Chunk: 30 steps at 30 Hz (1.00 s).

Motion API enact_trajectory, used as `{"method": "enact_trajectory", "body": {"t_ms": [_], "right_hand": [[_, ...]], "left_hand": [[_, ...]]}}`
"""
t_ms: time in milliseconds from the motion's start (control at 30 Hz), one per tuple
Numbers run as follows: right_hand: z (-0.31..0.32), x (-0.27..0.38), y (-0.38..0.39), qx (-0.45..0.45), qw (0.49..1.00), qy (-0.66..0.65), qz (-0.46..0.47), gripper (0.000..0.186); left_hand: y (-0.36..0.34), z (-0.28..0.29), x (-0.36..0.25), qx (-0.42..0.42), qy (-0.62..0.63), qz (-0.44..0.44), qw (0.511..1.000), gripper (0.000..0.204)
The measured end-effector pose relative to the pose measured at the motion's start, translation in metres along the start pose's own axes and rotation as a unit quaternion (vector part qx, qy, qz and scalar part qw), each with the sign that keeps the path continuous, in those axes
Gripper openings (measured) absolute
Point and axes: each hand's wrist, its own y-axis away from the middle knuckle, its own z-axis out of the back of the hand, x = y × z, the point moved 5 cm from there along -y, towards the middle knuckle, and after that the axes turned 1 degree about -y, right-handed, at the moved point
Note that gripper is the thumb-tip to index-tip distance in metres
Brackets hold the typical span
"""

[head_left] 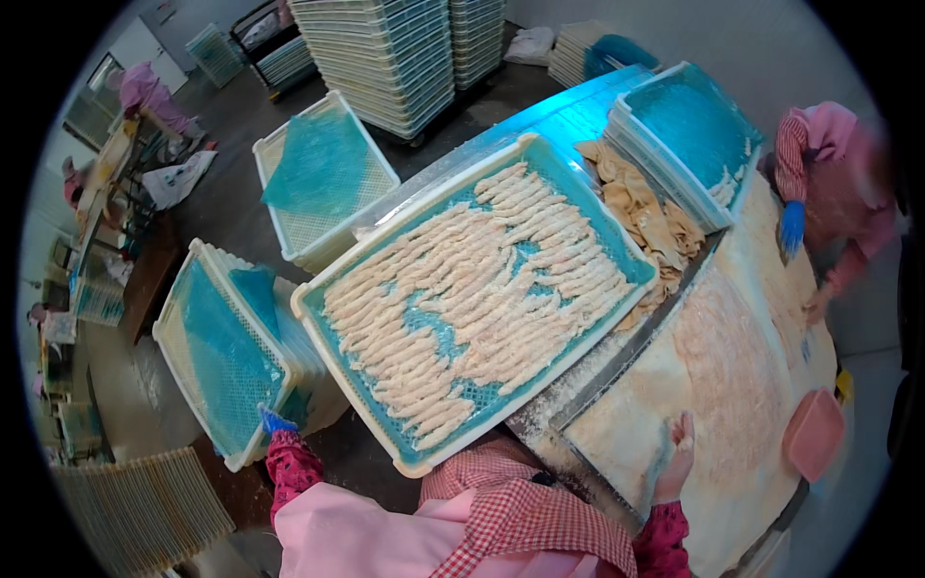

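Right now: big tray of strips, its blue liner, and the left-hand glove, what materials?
Tray: looks like moulded white plastic, matte, with a thick rim. Liner: probably flexible teal plastic mesh; a grid shows through. Left hand glove: blue, smooth, likely rubber or nitrile, though too small to tell.

**Packaging and signs: very little in view**

No labels or screens show. A small pale sign (166, 12) hangs on the far wall at upper left, too blurred to make out. Two white bags lie on the floor: one (179, 176) beside the long bench at left, crumpled, with dark marks; one (529, 44) against the far wall behind the tray stacks.
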Motion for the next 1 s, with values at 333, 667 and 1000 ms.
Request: {"method": "enact_trajectory", "body": {"t_ms": [333, 667, 1000], "right_hand": [[-0.188, 0.119, 0.009, 0.319, 0.855, 0.233, 0.336, 0.039], [-0.315, 0.086, 0.028, 0.37, 0.83, 0.204, 0.363, 0.037], [-0.334, 0.066, 0.042, 0.391, 0.752, 0.288, 0.446, 0.046]], "left_hand": [[-0.122, -0.017, 0.023, 0.065, 0.138, 0.176, 0.973, 0.045], [-0.08, 0.004, -0.068, 0.16, 0.218, 0.09, 0.958, 0.022], [0.061, 0.065, -0.072, 0.343, 0.157, 0.027, 0.926, 0.034]]}}
